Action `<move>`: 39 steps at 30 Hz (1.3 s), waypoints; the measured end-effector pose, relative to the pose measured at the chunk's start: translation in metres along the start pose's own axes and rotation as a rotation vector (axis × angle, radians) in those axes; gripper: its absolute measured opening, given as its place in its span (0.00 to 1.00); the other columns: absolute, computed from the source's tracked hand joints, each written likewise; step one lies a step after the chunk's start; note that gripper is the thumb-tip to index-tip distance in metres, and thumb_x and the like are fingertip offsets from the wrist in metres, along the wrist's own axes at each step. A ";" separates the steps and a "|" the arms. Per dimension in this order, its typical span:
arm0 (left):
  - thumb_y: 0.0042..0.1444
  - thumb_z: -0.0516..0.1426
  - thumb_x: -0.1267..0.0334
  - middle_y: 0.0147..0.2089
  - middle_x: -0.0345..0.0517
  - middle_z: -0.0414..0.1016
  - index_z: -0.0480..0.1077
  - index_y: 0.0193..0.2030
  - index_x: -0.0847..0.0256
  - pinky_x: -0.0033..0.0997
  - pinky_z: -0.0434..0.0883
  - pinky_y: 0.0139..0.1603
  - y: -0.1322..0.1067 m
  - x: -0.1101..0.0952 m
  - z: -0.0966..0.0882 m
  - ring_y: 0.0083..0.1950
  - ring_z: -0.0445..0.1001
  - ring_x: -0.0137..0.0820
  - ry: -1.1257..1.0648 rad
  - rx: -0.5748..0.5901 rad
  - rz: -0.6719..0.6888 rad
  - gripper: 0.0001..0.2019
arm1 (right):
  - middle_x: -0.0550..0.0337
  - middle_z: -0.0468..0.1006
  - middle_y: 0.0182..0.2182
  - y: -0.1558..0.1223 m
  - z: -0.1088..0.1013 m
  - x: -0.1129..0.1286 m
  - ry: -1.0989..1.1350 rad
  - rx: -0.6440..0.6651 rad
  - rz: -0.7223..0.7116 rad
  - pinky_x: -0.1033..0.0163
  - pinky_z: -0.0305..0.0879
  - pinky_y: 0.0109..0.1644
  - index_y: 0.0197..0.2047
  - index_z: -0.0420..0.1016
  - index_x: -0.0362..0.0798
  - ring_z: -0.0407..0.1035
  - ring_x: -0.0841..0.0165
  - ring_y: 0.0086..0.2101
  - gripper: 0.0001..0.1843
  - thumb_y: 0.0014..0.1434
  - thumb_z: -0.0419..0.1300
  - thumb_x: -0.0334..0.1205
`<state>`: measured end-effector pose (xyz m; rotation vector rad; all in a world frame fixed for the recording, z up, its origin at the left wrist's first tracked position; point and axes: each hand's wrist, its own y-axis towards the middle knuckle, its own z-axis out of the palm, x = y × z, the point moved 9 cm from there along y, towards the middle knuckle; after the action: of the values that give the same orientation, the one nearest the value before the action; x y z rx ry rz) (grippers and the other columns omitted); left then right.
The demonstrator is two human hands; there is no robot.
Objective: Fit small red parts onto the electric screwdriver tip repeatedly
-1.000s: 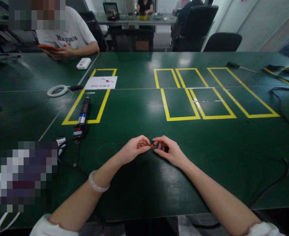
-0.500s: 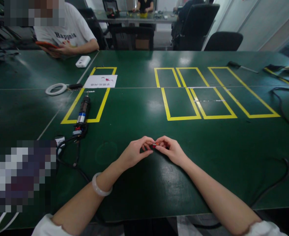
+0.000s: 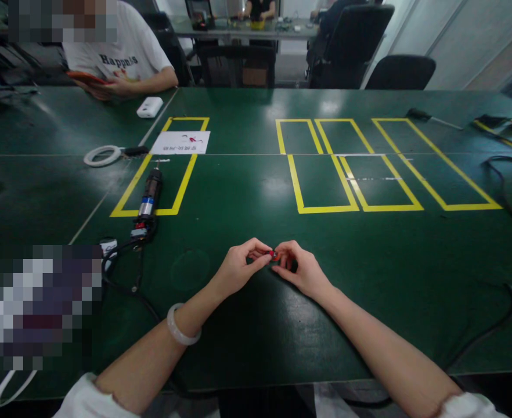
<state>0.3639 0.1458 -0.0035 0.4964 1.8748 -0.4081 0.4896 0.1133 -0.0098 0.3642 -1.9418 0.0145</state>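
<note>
My left hand (image 3: 242,265) is closed, with thumb and forefinger pinching a small red and orange piece (image 3: 274,255) just above the table. The piece is too small and too covered by fingertips for me to name. Opposite it, my right hand (image 3: 302,267) has curled fingertips at the right end of the piece. Its thumb stands lower, apart from those fingers, leaving a gap. A pale bangle (image 3: 183,325) circles my left wrist.
On the green table (image 3: 238,191) are yellow tape outlines (image 3: 328,209), a paper sheet (image 3: 181,142), a cylindrical corded tool (image 3: 148,200) and a white cable coil (image 3: 102,155). A screwdriver (image 3: 432,118) lies far right. Across the table sits a person (image 3: 128,58) holding an orange-cased phone.
My right thumb has come away from the small piece and dropped lower. My left thumb and forefinger have closed on it. The view has shifted slightly.
</note>
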 end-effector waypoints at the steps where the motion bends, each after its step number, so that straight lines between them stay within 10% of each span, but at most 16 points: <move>1: 0.58 0.59 0.56 0.40 0.46 0.78 0.73 0.42 0.62 0.31 0.72 0.44 0.000 0.001 0.001 0.40 0.77 0.31 -0.024 0.008 -0.019 0.12 | 0.63 0.74 0.32 0.000 -0.001 0.002 -0.057 -0.013 -0.016 0.66 0.64 0.32 0.44 0.67 0.50 0.67 0.72 0.28 0.12 0.58 0.62 0.34; 10: 0.64 0.51 0.53 0.38 0.46 0.78 0.73 0.40 0.62 0.31 0.71 0.44 0.004 -0.002 -0.014 0.41 0.76 0.32 0.094 0.015 -0.001 0.15 | 0.59 0.75 0.33 -0.002 -0.006 0.007 -0.162 -0.033 -0.053 0.64 0.65 0.34 0.44 0.70 0.50 0.68 0.69 0.30 0.06 0.62 0.59 0.38; 17: 0.61 0.51 0.52 0.64 0.59 0.62 0.64 0.60 0.60 0.53 0.59 0.62 -0.024 0.006 -0.173 0.66 0.59 0.52 0.954 -0.655 -0.174 0.24 | 0.60 0.74 0.31 -0.001 -0.017 0.000 -0.077 -0.072 0.014 0.64 0.64 0.33 0.44 0.70 0.49 0.67 0.69 0.29 0.07 0.62 0.60 0.40; 23: 0.56 0.54 0.51 0.62 0.72 0.61 0.56 0.64 0.73 0.57 0.65 0.51 -0.057 0.064 -0.243 0.59 0.65 0.63 1.095 -0.584 -0.609 0.35 | 0.61 0.74 0.31 0.000 -0.014 -0.002 -0.047 -0.057 0.028 0.65 0.63 0.32 0.44 0.71 0.49 0.66 0.70 0.28 0.07 0.62 0.60 0.40; 31: 0.54 0.55 0.47 0.53 0.66 0.69 0.62 0.63 0.64 0.48 0.69 0.48 -0.048 0.063 -0.229 0.54 0.70 0.55 1.123 -0.569 -0.536 0.33 | 0.62 0.72 0.29 0.002 -0.017 -0.007 -0.009 -0.081 0.060 0.66 0.62 0.31 0.43 0.71 0.48 0.65 0.72 0.27 0.08 0.61 0.61 0.40; 39: 0.56 0.55 0.49 0.53 0.59 0.67 0.58 0.66 0.63 0.43 0.70 0.49 -0.020 0.032 -0.142 0.54 0.68 0.48 1.097 -0.456 -0.331 0.34 | 0.61 0.73 0.30 0.004 -0.020 -0.005 -0.045 -0.096 0.071 0.65 0.63 0.33 0.43 0.72 0.47 0.66 0.71 0.29 0.07 0.61 0.61 0.39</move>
<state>0.2310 0.2046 0.0156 0.0599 3.0207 0.1562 0.5084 0.1216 -0.0062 0.2336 -1.9916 -0.0412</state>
